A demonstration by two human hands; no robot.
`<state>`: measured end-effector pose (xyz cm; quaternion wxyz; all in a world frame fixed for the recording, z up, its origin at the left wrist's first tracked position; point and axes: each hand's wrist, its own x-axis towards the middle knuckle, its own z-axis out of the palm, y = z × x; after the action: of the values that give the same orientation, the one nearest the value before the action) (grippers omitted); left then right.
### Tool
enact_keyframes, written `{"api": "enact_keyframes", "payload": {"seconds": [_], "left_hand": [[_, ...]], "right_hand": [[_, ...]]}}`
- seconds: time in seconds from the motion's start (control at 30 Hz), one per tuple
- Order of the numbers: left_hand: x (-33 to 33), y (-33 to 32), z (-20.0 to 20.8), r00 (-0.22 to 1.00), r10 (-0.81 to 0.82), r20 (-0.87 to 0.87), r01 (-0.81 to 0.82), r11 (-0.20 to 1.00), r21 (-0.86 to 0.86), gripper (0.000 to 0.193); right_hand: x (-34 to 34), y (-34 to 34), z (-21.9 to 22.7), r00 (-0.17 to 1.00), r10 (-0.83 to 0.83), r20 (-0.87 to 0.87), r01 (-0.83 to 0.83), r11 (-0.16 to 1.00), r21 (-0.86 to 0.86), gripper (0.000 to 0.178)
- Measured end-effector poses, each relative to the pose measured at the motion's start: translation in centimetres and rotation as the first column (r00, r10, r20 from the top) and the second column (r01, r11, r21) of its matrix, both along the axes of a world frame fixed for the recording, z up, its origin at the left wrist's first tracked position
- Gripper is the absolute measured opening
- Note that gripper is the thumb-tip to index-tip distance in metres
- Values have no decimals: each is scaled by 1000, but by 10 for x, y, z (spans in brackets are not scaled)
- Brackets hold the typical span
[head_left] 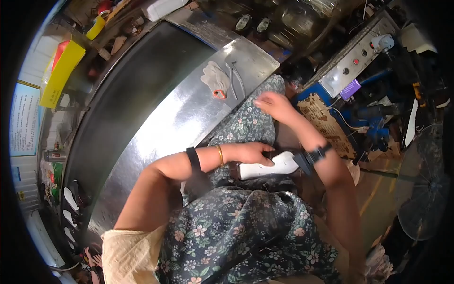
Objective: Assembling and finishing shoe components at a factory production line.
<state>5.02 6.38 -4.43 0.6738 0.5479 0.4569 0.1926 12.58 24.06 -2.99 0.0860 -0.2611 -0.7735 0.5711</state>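
A white insole-shaped piece (276, 165) lies across my lap, with dark material along its lower edge. My left hand (255, 154) is closed on it, thumb over the top face and fingers at the far edge. Farther out and to the right, my right hand (274, 104) is raised over the floral apron (236, 222), apart from the piece. Its fingers are curled together; whatever is in them, if anything, is hidden. On the metal tabletop (161, 128) to the left lie a pale work glove (215, 78) with an orange cuff and metal pincers (238, 78).
A dark conveyor belt (127, 80) curves beyond the tabletop, with dark shoes with white insoles (71, 199) at its near-left end. On the right are a control panel (352, 61), a blue machine (373, 123) and a caged fan (425, 184). Another person's hand (92, 258) shows at lower left.
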Motion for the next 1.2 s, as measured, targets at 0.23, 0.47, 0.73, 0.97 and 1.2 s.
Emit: {"api": "enact_keyframes", "payload": {"seconds": [0.23, 0.47, 0.73, 0.97, 1.2], "left_hand": [[-4, -4, 15, 995, -20, -93, 22, 999, 24, 77], [-17, 19, 16, 987, -126, -104, 122, 991, -48, 74], [15, 34, 24, 991, 16, 131, 27, 948, -318, 74], [47, 28, 13, 991, -113, -74, 113, 994, -5, 77], [43, 30, -5, 993, -61, 98, 60, 998, 13, 77]], "right_hand": [[-146, -11, -17, 777, -206, 594, -311, 695, 648, 65], [-39, 58, 13, 977, -55, 207, 76, 993, -94, 18], [232, -92, 83, 920, -206, 333, 336, 851, -402, 29], [245, -78, 79, 856, 226, 465, -93, 952, -291, 39], [270, -89, 1, 973, -22, 228, -33, 972, 234, 34]]}}
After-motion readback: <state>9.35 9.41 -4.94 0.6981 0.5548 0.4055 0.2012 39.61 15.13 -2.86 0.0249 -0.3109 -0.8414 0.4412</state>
